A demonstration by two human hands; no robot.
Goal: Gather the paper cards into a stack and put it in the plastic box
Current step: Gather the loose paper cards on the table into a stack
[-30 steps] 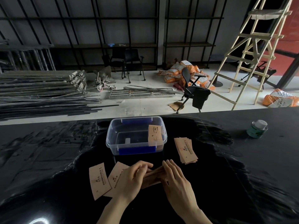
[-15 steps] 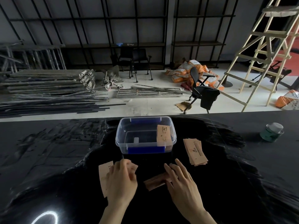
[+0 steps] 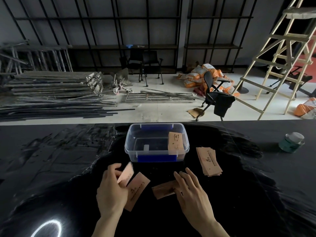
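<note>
A clear plastic box (image 3: 130,147) with blue clips stands on the black table, and one tan paper card (image 3: 175,142) leans inside against its right wall. My left hand (image 3: 111,189) holds a blurred card (image 3: 126,174) lifted off the table. Another card (image 3: 137,190) lies flat just right of that hand. My right hand (image 3: 191,190) rests flat with its fingers on a small stack of cards (image 3: 163,189). A fanned pile of cards (image 3: 209,161) lies to the right of the box.
A green tin with a white lid (image 3: 291,142) stands at the far right of the table. The table's far edge (image 3: 68,125) runs just behind the box. Beyond it are metal bars, an office chair and a wooden ladder.
My left hand left the stack, reached left to the loose cards and has lifted one off the table. My right hand stays on the small stack.
</note>
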